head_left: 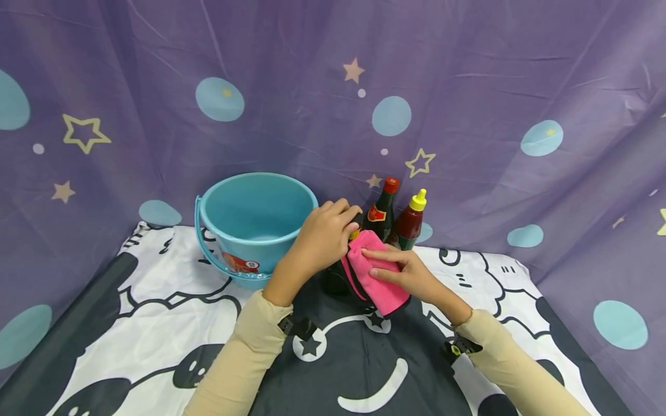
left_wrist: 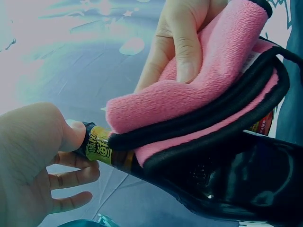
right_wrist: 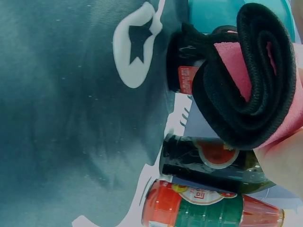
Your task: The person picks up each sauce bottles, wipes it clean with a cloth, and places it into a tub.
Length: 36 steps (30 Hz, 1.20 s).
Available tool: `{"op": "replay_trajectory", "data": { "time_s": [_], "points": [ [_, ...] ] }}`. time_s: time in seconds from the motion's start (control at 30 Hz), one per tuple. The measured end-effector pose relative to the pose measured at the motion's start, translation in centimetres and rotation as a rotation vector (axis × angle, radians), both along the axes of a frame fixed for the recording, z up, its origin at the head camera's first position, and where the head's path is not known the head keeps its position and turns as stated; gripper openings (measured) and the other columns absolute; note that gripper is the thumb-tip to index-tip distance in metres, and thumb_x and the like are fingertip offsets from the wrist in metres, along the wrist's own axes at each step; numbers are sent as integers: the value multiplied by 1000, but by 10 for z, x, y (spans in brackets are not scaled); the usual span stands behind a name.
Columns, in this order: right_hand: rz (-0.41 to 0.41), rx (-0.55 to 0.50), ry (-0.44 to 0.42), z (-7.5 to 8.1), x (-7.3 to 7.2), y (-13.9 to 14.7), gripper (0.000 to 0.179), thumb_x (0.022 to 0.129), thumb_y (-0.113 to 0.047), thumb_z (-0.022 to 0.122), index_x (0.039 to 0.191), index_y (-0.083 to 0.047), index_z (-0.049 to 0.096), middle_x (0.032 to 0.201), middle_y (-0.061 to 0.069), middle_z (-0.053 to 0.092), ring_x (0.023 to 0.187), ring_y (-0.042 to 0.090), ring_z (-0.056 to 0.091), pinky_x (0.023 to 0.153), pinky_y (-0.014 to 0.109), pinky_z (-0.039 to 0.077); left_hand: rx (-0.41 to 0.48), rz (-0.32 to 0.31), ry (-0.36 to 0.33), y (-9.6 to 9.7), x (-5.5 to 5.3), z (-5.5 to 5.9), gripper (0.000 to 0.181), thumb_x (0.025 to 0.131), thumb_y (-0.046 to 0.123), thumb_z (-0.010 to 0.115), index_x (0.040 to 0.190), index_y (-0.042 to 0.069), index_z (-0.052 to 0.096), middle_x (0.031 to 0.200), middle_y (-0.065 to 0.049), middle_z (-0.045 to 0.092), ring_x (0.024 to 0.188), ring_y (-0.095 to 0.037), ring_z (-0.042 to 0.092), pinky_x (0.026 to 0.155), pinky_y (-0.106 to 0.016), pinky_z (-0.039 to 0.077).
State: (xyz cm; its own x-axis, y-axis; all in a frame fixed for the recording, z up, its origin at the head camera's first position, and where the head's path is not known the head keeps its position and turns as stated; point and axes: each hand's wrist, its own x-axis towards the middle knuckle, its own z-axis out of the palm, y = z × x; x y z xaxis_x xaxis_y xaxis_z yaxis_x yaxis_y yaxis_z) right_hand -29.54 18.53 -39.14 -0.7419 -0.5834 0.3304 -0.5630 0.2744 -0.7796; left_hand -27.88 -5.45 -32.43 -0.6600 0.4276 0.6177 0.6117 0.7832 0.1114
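Beige sleeves (head_left: 229, 352), softly wrinkled, come in closest from the front edge, a small black device (head_left: 304, 328) strapped at each wrist. Beneath them the smooth printed cover (head_left: 182, 323) spreads in black and white. At the left stands a blue plastic bucket (head_left: 281, 254), round and glossy, its thin handle hanging down the side; its rim comes near the left forearm, so room there is tight.

Next along, the left hand (head_left: 325, 237) pinches the top of a dark bottle (left_wrist: 227, 179) at its yellow-banded neck, the lower fingers standing apart from the glass. The bottle stands on the cover, shiny and broad below its narrow neck. Just right of it, the right hand (head_left: 406, 268) pinches a pink cloth (head_left: 377, 271) between thumb and fingers: plush, folded in thick layers, bordered in black trim. It overlaps the bottle's neck and shoulder, though I can't tell how firmly it touches.

Close behind the cloth stand a red-capped green glass bottle (head_left: 381, 214) and a red sauce bottle (head_left: 408, 222) with a pointed yellow top. The creased purple curtain (head_left: 468, 115) rises just behind them, while a wide stretch of cover reaches to the right edge.
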Motion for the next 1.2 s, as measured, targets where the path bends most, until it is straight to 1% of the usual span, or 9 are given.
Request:
{"op": "replay_trajectory", "data": {
  "time_s": [0.17, 0.3, 0.37, 0.5, 0.67, 0.83, 1.07, 1.17, 1.2],
  "points": [
    [-3, 17, -11, -5, 0, 1, 45, 91, -6, 75, 135, -8, 67, 141, 15, 62, 123, 8, 55, 81, 22, 56, -42, 16, 30, 1, 0, -1, 30, 104, 20, 57, 129, 8, 67, 110, -9, 65, 95, -28, 59, 84, -41, 54],
    [1, 24, -18, -4, 3, 1, 45, 91, -6, 75, 135, -8, 66, 142, 14, 62, 124, 7, 55, 84, 22, 56, -76, 34, 56, 1, 1, -1, 32, 103, 21, 56, 130, 7, 66, 117, -10, 64, 103, -28, 57, 87, -43, 54],
    [3, 25, -20, -4, 4, 1, 46, 91, -6, 75, 136, -8, 66, 142, 14, 62, 125, 7, 55, 85, 22, 56, -81, 38, 63, 2, 2, -1, 32, 104, 21, 55, 130, 7, 66, 119, -9, 64, 104, -28, 56, 88, -43, 54],
    [3, 29, -23, -4, 5, 1, 46, 91, -6, 74, 136, -7, 66, 143, 14, 61, 126, 5, 54, 86, 22, 56, -74, 39, 61, 3, 3, 0, 32, 104, 22, 55, 130, 7, 67, 120, -9, 63, 105, -28, 55, 89, -44, 53],
    [-1, 39, -28, -6, 6, 1, 47, 91, -6, 74, 137, -6, 65, 143, 16, 60, 123, 6, 55, 83, 24, 57, -67, 37, 64, 3, 5, 2, 34, 103, 21, 57, 132, 6, 67, 119, -10, 64, 104, -29, 55, 89, -44, 52],
    [10, 38, -17, -8, 6, 1, 46, 91, -5, 74, 136, -5, 65, 143, 16, 60, 123, 5, 55, 83, 23, 57, -77, 50, 74, 4, 5, 2, 35, 103, 21, 56, 132, 5, 67, 121, -11, 65, 104, -29, 56, 90, -44, 52],
    [30, 57, -1, -10, 6, 3, 45, 91, -4, 74, 135, -4, 66, 142, 16, 62, 128, 1, 53, 92, 21, 54, -67, 49, 66, 6, 7, 3, 37, 102, 22, 58, 132, 3, 66, 123, -12, 65, 105, -30, 57, 91, -45, 52],
    [38, 68, -6, -10, 6, 4, 45, 91, -5, 75, 135, -4, 66, 142, 15, 62, 128, 0, 52, 90, 22, 55, -56, 39, 68, 6, 7, 3, 36, 102, 21, 59, 131, 3, 67, 121, -12, 65, 104, -30, 57, 90, -45, 52],
    [41, 70, -12, -10, 7, 4, 45, 91, -5, 74, 135, -5, 66, 142, 15, 63, 127, 0, 53, 87, 22, 56, -52, 35, 69, 6, 7, 3, 35, 102, 21, 59, 131, 3, 67, 120, -12, 65, 103, -30, 57, 90, -45, 53]
  ]
}}
